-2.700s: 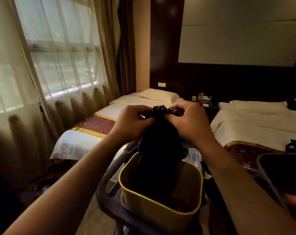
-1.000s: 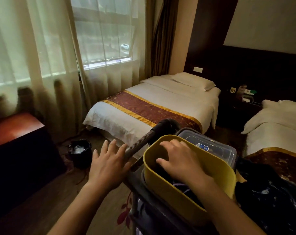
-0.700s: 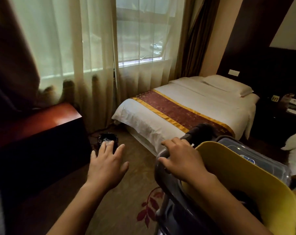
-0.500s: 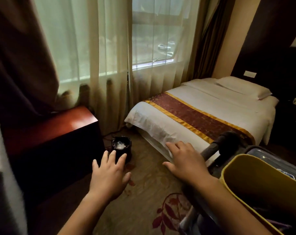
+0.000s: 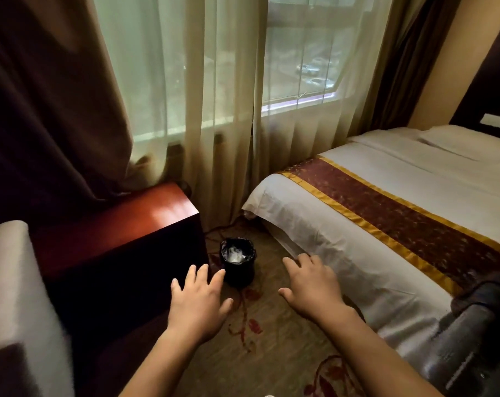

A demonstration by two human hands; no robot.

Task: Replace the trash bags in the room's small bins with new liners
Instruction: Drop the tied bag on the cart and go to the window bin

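A small black bin (image 5: pixel 238 263) stands on the carpet between a dark wooden cabinet and the foot of a bed. A black liner is folded over its rim and white crumpled trash lies inside. My left hand (image 5: pixel 198 303) hovers palm down with fingers spread, just in front and left of the bin. My right hand (image 5: pixel 311 285) is also flat with straight fingers, to the right of the bin near the bed's white sheet. Both hands hold nothing.
The dark red wooden cabinet (image 5: pixel 128 239) is on the left, with a pale chair arm (image 5: pixel 16 296) in front of it. The bed (image 5: pixel 386 219) with a maroon and gold runner fills the right. A grey cart handle (image 5: pixel 472 333) is at lower right. Curtains hang behind.
The view has swung left, away from the cart and its yellow bin. My right hand left the cart handle. Both hands now reach flat toward the black bin, which appears closer.
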